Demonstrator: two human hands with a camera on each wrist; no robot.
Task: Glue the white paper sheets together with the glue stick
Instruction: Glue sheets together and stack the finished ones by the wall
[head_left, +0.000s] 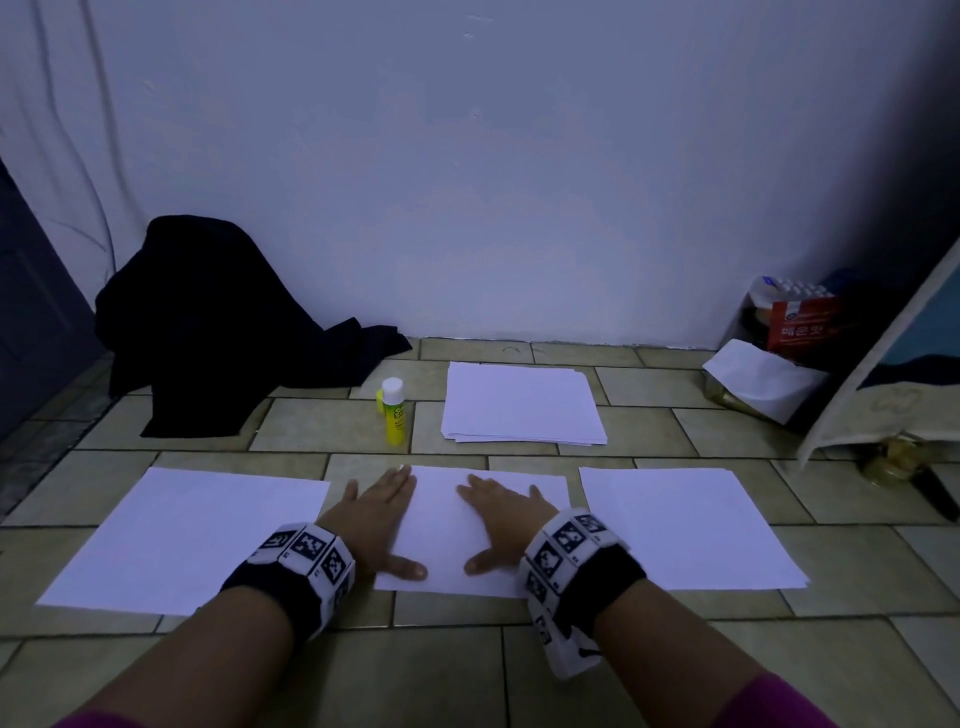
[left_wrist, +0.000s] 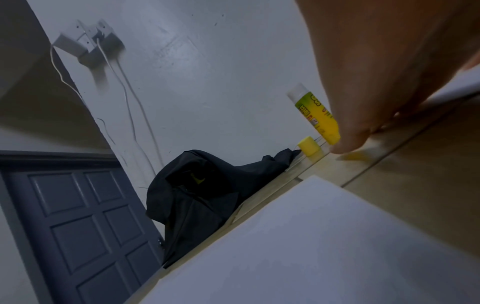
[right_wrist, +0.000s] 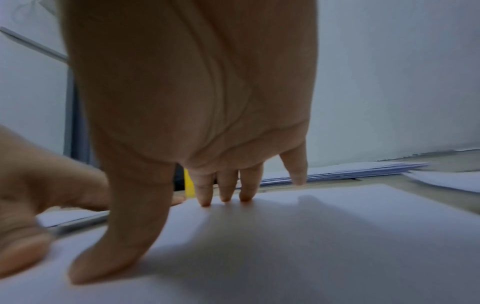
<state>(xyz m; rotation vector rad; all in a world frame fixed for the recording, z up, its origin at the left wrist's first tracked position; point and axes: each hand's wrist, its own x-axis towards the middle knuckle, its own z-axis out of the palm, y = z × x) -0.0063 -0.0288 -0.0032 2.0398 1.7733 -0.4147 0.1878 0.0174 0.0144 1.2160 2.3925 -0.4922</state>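
Note:
Three white sheets lie side by side on the tiled floor: a left sheet (head_left: 182, 535) (left_wrist: 311, 246), a middle sheet (head_left: 447, 525) (right_wrist: 285, 236) and a right sheet (head_left: 685, 530). My left hand (head_left: 392, 519) (left_wrist: 376, 82) lies flat, palm down, over the middle sheet's left edge. My right hand (head_left: 491, 525) (right_wrist: 194, 102) presses flat on the same sheet, fingers straight. Beyond the hands a yellow glue stick (head_left: 394, 413) (left_wrist: 317, 115) with a white top stands upright, a small yellow cap (left_wrist: 309, 147) beside it. A stack of white paper (head_left: 522, 402) (right_wrist: 337, 170) lies to its right.
A black cloth heap (head_left: 223, 322) sits against the wall at the back left, beside a dark door (head_left: 31, 312). Bags and packets (head_left: 779, 353) stand at the back right, with a hanging fabric edge (head_left: 883, 364) and a dark object (head_left: 935, 493) on the floor below.

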